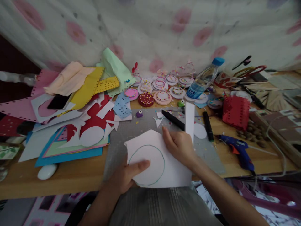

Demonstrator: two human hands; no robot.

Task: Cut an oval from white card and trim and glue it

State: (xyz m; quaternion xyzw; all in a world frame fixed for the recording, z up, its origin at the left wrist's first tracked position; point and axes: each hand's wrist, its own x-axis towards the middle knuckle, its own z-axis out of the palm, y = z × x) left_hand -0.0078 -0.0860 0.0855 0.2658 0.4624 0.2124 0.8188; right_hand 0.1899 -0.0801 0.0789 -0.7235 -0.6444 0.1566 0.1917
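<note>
My left hand (129, 174) grips a sheet of white paper (175, 174) along its lower left edge, thumb flat on top. A circle outlined in green is drawn on that sheet. At the sheet's upper right edge, my right hand (180, 144) is closed, its fingers curled around the white paper. A narrow white strip (189, 117) rises just beyond this hand; whether it belongs to the same sheet is hidden. Behind the hands, a black marker (174, 120) lies on the grey cutting mat (117, 153), and a white paper disc (200, 131) lies to the right.
Coloured sheets and paper scraps (91, 136) are piled at left. Decorated round pieces (162, 97) and a water bottle (199, 83) stand at the back. At right are a dark marker (208, 125), a blue glue gun (242, 150) and a red punched piece (235, 111).
</note>
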